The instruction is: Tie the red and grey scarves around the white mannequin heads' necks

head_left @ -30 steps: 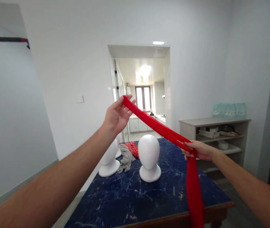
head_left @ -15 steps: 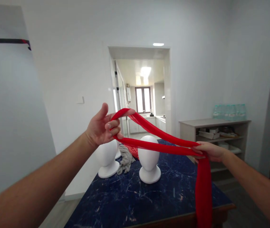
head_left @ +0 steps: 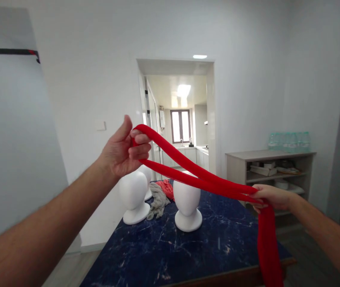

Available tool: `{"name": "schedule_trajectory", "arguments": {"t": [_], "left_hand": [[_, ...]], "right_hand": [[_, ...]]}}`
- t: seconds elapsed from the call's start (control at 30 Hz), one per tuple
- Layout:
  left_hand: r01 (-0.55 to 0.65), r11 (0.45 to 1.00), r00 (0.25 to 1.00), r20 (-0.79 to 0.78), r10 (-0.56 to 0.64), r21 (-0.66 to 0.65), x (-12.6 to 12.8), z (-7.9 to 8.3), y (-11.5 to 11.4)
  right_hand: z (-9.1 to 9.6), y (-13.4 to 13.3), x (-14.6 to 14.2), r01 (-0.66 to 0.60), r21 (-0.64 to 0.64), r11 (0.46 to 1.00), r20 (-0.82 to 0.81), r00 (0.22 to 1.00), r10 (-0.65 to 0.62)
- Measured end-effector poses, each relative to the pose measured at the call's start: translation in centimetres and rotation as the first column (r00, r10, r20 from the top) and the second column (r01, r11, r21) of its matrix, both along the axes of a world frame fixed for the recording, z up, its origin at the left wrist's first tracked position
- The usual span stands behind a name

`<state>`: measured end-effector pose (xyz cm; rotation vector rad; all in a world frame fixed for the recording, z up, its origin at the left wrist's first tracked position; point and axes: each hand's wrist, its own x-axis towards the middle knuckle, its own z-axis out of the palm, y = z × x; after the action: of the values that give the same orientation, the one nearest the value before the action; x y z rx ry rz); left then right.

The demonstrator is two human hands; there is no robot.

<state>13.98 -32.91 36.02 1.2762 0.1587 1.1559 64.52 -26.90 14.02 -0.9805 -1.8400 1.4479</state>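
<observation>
Holding red scarf (head_left: 200,177) doubled above table (head_left: 188,255): my left hand (head_left: 122,153) gripping its folded loop, my right hand (head_left: 273,198) pinching both strands, tail hanging past table edge, 2 foam heads (head_left: 187,205) below.

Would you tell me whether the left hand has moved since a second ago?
Yes. The left hand has moved left, away from the doorway, and now holds the red cloth folded into a loop.

My left hand (head_left: 122,153) is raised, arm stretched forward, fingers curled shut in a grip, thumb up. My right hand (head_left: 273,197) sits lower and well apart, fingers pinched closed, forearm angled in from the right.
</observation>
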Motion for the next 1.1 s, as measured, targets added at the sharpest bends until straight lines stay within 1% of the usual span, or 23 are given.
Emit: {"name": "schedule_trajectory", "arguments": {"t": [0.07,0.1,0.13,0.17,0.2,0.27,0.33,0.37,0.43,0.47,0.53,0.6,0.7,0.77,0.87,0.93,1.0,1.1], "left_hand": [[0.021,1.000,0.990,-0.141,-0.024,-0.020,-1.0,-0.3,0.6],[0.006,1.000,0.981,-0.192,-0.009,-0.017,-1.4,-0.4,0.7],[-0.025,1.000,0.976,-0.216,0.023,-0.007,-1.6,-0.5,0.8],[-0.065,0.998,0.977,-0.202,0.066,0.011,-1.6,-0.5,0.9],[-0.102,0.994,0.983,-0.153,0.105,0.032,-1.5,-0.6,0.9],[-0.161,0.984,0.987,0.019,0.160,0.079,-1.1,-0.7,0.9],[-0.208,0.971,0.966,0.183,0.185,0.115,-0.4,-0.8,1.1],[-0.229,0.966,0.952,0.237,0.196,0.120,-0.2,-0.9,1.3],[-0.258,0.961,0.932,0.289,0.219,0.103,0.3,-1.2,1.8],[-0.262,0.961,0.931,0.287,0.227,0.088,0.4,-1.4,2.1],[-0.260,0.964,0.945,0.221,0.241,0.063,0.5,-1.9,2.9],[-0.259,0.965,0.962,0.100,0.254,0.043,0.4,-2.5,3.8],[-0.271,0.962,0.961,-0.050,0.271,-0.001,0.0,-3.1,5.6],[-0.297,0.953,0.953,-0.077,0.293,-0.053,-0.2,-3.4,7.2],[-0.394,0.909,0.919,-0.041,0.392,-0.135,-0.3,-3.8,10.4],[-0.468,0.863,0.880,-0.010,0.475,-0.190,-0.1,-4.2,12.8],[-0.506,0.831,0.851,0.023,0.524,-0.230,0.4,-4.6,15.2],[-0.513,0.819,0.837,0.062,0.544,-0.255,1.5,-5.3,18.6]], "right_hand": [[0.3,-0.3,0.7,0.071,-0.028,0.997,0.006,0.997,-0.071],[0.4,-0.4,1.0,0.112,-0.041,0.993,0.011,0.994,-0.112],[0.4,-0.5,1.3,0.139,-0.046,0.989,0.025,0.990,-0.138],[0.3,-0.6,1.6,0.159,-0.048,0.986,0.042,0.987,-0.157],[0.2,-0.7,1.8,0.175,-0.050,0.983,0.060,0.983,-0.172],[-0.4,-0.8,2.1,0.176,-0.055,0.983,0.092,0.981,-0.170],[-1.1,-0.9,2.1,0.157,-0.062,0.986,0.103,0.983,-0.150],[-1.4,-1.0,2.1,0.151,-0.069,0.986,0.107,0.984,-0.143],[-2.1,-1.2,2.3,0.164,-0.096,0.982,0.109,0.982,-0.153],[-2.4,-1.2,2.5,0.182,-0.111,0.977,0.104,0.980,-0.171],[-3.0,-1.2,3.4,0.206,-0.133,0.970,0.066,0.978,-0.198],[-3.6,-0.9,4.8,0.202,-0.145,0.969,-0.013,0.978,-0.206],[-4.7,0.0,7.2,0.175,-0.181,0.968,-0.166,0.965,-0.206],[-5.4,0.7,8.5,0.183,-0.220,0.958,-0.296,0.924,-0.244],[-6.3,2.1,9.3,0.248,-0.262,0.933,-0.490,0.798,-0.350],[-6.5,3.0,8.9,0.281,-0.264,0.923,-0.584,0.715,-0.385],[-6.3,4.1,8.0,0.301,-0.232,0.925,-0.661,0.649,-0.377],[-5.7,6.1,6.0,0.368,-0.155,0.917,-0.753,0.556,-0.351]]}}
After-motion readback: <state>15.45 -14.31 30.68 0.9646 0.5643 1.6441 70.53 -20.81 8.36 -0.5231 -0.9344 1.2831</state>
